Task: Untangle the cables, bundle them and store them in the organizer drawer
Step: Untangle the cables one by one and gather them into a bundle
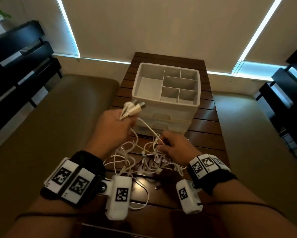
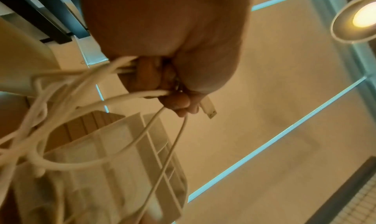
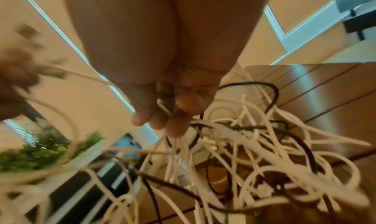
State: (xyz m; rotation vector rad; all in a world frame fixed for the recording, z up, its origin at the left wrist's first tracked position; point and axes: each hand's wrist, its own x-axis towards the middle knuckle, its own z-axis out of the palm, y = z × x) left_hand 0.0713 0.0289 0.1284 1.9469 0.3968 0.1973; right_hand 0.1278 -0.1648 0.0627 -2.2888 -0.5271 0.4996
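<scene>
left grip (image 1: 112, 125) clutches white cables (image 1: 135, 158) | right grip (image 1: 174, 146) pinches one strand | no legible writing

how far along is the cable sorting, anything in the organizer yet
Early stage. Done: nothing stored; the organizer top tray compartments look empty and its drawers appear closed. In hand: the left hand grips several white connector ends lifted from the pile, while the right hand pinches a white strand. Left: the tangle of cables on the table needs separating, bundling and storing.
</scene>
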